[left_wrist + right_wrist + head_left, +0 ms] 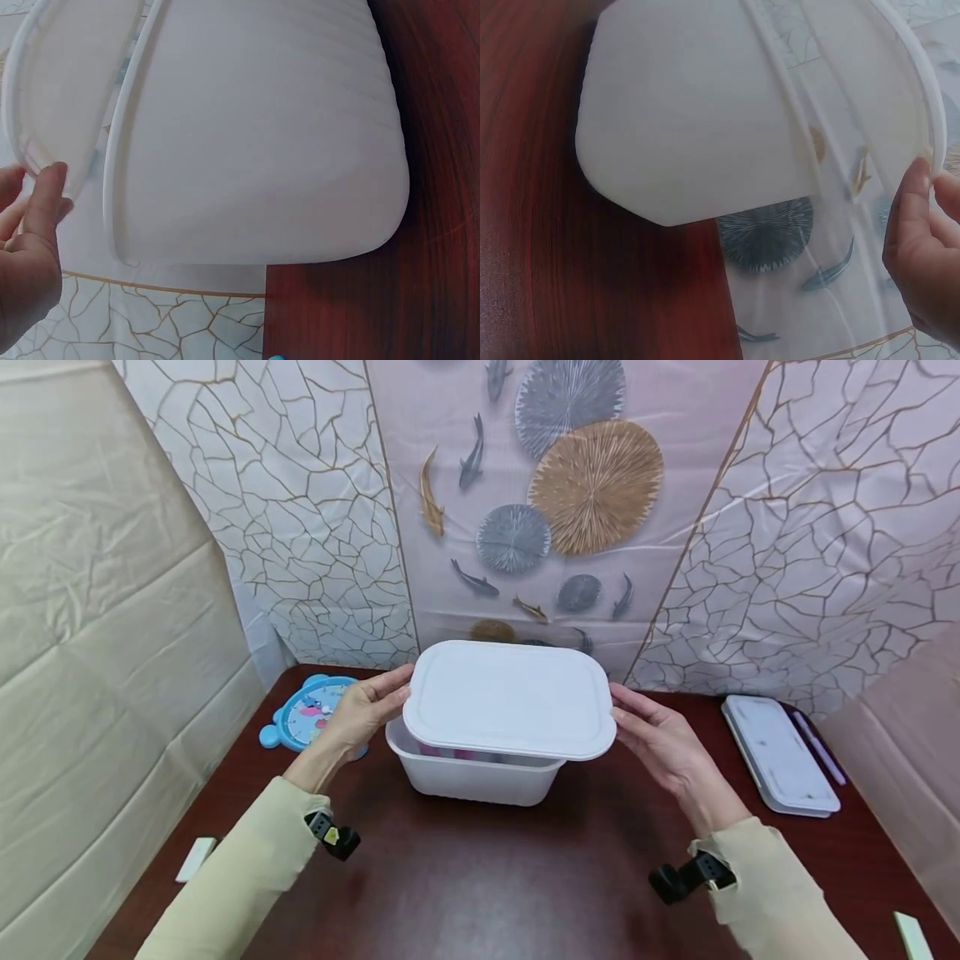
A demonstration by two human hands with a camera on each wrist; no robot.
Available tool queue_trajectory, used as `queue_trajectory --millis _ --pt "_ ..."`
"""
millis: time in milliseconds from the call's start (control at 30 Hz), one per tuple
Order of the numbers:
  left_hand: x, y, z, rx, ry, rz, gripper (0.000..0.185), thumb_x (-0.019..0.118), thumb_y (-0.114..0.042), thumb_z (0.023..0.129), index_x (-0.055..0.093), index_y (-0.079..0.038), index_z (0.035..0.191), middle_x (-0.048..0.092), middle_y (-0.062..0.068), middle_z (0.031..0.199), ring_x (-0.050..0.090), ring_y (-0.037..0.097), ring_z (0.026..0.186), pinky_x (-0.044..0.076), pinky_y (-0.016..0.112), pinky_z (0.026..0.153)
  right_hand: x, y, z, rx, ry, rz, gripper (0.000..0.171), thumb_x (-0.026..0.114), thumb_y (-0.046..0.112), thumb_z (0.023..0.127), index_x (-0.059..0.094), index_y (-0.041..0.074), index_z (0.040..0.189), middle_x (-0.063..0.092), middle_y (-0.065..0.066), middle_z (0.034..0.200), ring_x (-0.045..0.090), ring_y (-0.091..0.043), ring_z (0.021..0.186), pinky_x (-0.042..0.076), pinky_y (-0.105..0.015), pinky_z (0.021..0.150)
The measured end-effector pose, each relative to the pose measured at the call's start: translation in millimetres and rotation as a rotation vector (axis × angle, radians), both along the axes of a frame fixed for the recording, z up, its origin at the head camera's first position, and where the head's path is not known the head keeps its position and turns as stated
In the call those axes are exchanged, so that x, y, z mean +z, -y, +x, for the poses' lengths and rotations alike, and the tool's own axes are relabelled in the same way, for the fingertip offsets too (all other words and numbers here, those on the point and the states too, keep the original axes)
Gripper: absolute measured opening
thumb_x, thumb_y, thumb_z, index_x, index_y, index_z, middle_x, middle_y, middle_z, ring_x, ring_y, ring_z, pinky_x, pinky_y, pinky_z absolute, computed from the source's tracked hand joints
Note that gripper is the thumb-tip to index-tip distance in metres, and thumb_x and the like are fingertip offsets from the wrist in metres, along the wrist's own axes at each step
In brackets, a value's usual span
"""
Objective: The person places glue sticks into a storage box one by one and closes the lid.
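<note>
A white lid (510, 700) with rounded corners is held tilted above a white plastic box (472, 781). My left hand (367, 710) pinches the lid's left end between thumb and fingers. At its right end, the fingers of my right hand (660, 743) grip the rim. Both wrist views show a gap between the raised lid (64, 82) and the box's rim, with the right hand (922, 232) at the lid's edge. Something pink shows inside the box under the lid; most of the contents are hidden.
Left of the box lies a blue cartoon-shaped clock (307, 714), partly behind my left hand. A white flat case (780, 756) and a purple pen (819, 747) lie at the right. Small pale blocks sit near the left (197, 858) and right table edges. Patterned cloth hangs behind.
</note>
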State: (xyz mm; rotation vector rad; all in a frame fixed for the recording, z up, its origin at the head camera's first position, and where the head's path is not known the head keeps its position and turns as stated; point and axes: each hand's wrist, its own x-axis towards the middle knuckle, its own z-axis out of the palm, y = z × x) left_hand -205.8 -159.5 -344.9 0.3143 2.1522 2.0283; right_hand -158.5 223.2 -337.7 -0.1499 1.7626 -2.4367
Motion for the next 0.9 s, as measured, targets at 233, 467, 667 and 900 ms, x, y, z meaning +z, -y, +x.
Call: queue_trajectory --millis 233,467,667,900 --pt "1.6 5.7 -4.4 0.017 -0.012 -0.087 0.051 0.053 -0.011 0.096 0.036 -0.003 0.144 0.040 0.015 0.145 0.042 0.026 0.131 0.046 0.026 0.095 -5.9 14.0 -12.1 -0.090 0.031 0.270 0.058 0.059 0.005 0.092 0.034 -0.004 0.143 0.056 0.002 0.114 0.062 0.003 0.089 0.052 -0.015 0.080" --pt "-2.3 11.5 -6.5 0.050 -0.032 -0.221 0.052 0.055 -0.011 0.095 0.037 -0.003 0.143 0.041 0.014 0.145 0.041 0.023 0.132 0.043 0.026 0.100 -17.6 28.5 -17.5 -0.141 0.032 0.463 0.050 0.056 0.005 0.093 0.041 0.001 0.141 0.044 -0.019 0.138 0.059 0.008 0.085 0.050 -0.016 0.084" --pt "-4.9 14.6 -6.0 0.072 -0.036 -0.311 0.053 0.058 -0.013 0.094 0.039 -0.003 0.142 0.041 0.013 0.145 0.038 0.025 0.135 0.036 0.042 0.107 -22.0 35.6 -18.4 -0.142 0.059 0.489 0.050 0.057 0.005 0.093 0.041 0.002 0.141 0.044 -0.018 0.141 0.061 0.005 0.084 0.049 -0.018 0.087" --pt "-10.8 18.2 -5.1 0.066 -0.005 -0.334 0.055 0.058 -0.017 0.094 0.037 -0.005 0.144 0.038 0.011 0.148 0.033 0.025 0.138 0.036 0.043 0.108 -19.6 39.9 -17.4 -0.144 0.093 0.533 0.050 0.056 0.008 0.094 0.041 0.006 0.142 0.043 -0.012 0.144 0.057 -0.007 0.107 0.043 -0.031 0.101"
